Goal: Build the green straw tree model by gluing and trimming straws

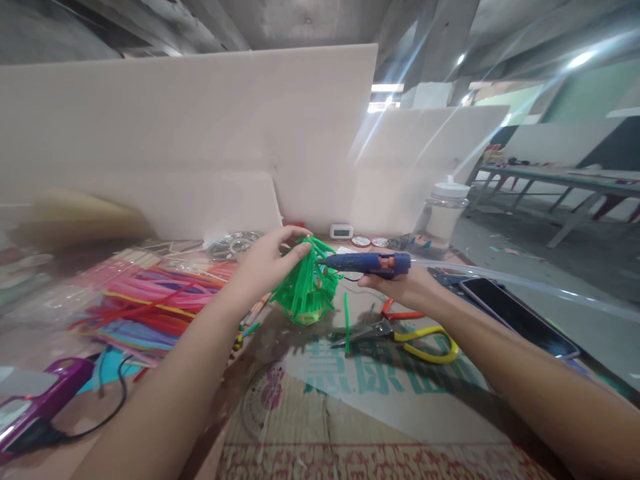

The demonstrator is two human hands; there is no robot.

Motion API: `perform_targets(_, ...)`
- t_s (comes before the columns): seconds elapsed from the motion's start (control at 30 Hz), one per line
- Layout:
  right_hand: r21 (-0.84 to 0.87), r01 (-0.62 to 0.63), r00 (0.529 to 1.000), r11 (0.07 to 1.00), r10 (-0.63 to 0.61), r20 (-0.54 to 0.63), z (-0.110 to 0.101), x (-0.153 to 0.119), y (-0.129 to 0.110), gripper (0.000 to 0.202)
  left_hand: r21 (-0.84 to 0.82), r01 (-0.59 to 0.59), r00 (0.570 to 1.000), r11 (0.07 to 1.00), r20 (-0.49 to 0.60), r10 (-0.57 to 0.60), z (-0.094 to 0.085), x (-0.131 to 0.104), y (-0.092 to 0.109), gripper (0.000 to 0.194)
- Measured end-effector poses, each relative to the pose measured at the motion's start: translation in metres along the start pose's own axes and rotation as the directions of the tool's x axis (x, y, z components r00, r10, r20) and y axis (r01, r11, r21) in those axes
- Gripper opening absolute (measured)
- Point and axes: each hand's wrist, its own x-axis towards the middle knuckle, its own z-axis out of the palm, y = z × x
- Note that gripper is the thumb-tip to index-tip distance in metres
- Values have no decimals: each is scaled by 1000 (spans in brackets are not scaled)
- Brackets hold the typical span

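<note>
A cone-shaped bundle of green fuzzy stems (306, 287) stands at the middle of the table. My left hand (273, 260) pinches its top between thumb and fingers. From the right, my right hand (395, 283) is wrapped round a blue glue gun (373, 263), whose nozzle points left at the upper right side of the green bundle. Whether the nozzle touches the stems cannot be made out. A loose green stem (347, 323) lies across the blades of yellow-handled scissors (425, 343) below the glue gun.
Colourful stems (155, 300) are heaped at the left, near a purple device (50, 400) with a black cable. At the right lies a phone (520, 317). Behind it stands a clear bottle (443, 217). A small white display (341, 231) sits before the pale board (200, 133).
</note>
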Motion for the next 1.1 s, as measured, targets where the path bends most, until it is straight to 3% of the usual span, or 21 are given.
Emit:
perform_targets(0.37,35,53,999,998,-53,-8,0,1,1,31,16,9,1000,1000,-12,-9,0,1,0,38)
perform_targets(0.57,39,-43,999,998,43,-1,2,0,5,29,30,4,1000,1000,-13,-4,0,0,0,37)
perform_targets(0.77,25,-40,998,999,41,-47,5,-2,19,26,18,5,1000,1000,-10,-5,0,1,0,37)
perform_targets(1.1,17,-38,998,999,39,-53,2,0,6,31,25,-1,1000,1000,-9,1,0,0,1,38)
